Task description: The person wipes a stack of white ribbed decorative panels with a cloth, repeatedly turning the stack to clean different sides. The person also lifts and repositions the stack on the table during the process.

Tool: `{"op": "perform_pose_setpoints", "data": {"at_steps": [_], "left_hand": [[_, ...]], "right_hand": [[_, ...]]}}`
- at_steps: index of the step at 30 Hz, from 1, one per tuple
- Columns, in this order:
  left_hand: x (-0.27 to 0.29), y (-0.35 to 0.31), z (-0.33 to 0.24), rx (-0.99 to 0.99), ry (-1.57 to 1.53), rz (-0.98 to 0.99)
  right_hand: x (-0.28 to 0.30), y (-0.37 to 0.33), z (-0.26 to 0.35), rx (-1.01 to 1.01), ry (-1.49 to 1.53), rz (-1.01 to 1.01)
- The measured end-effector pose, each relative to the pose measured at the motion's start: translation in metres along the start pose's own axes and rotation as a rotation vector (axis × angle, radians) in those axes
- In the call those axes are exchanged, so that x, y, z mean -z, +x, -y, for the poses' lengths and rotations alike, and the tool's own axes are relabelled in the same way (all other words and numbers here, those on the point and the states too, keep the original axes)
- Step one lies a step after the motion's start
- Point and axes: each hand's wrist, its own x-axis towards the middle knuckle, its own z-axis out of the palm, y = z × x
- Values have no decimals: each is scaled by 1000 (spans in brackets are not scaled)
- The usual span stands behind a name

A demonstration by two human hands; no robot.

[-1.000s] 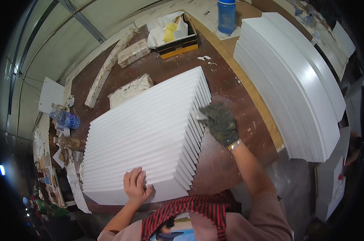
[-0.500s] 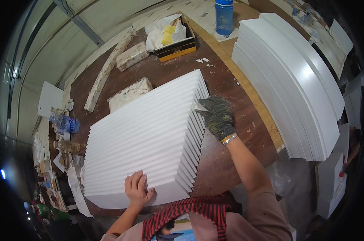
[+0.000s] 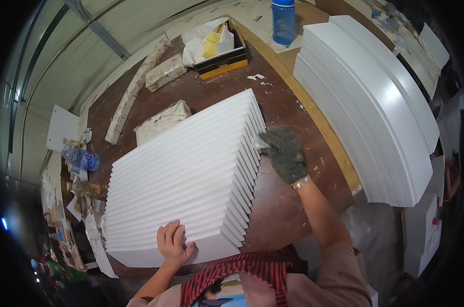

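At the near edge of the brown tabletop (image 3: 280, 204), the bare left hand (image 3: 174, 243) rests with fingers slightly spread on the closest of the white boards (image 3: 186, 174). These smooth, straight-edged boards overlap like shingles, forming a ridged slope from the near edge toward the middle, their ends stepped like saw teeth. Farther up their right side, the right hand (image 3: 283, 153), in a coarse, dark knit glove, pinches a small pale piece (image 3: 261, 145) at the board ends; its material is unclear. Along the tabletop's right edge rises a stack of glossy white panels (image 3: 367, 107). Behind the boards sits a rough, flaky block (image 3: 163, 122); toward the far edge, an open cardboard box (image 3: 224, 66) holds crumpled white wrapping (image 3: 195, 46).
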Motion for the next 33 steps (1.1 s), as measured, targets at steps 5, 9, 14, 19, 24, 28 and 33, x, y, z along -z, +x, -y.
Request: {"op": "perform_pose_setpoints", "data": {"at_steps": [5,9,14,19,24,28,33], "left_hand": [[1,1,0,8,0,2],[-1,-2,0,22,17,-9],[-3,-4,2,11,16,-6],[-2,-3,1,21,16,0],[-1,-3,0,16,15,3],[0,-2,0,17,13,1],[-1,-3,1,27,14,-2]], "right_hand": [[-8,10,-7,34,-66,134],[-1,2,-10,-15,-146,435],[-11,33,-14,53,65,-69],[-2,24,-15,-62,-123,498],[-9,29,-29,11,133,70],[-15,41,-33,16,274,-13],[6,33,-27,-93,-46,504]]}}
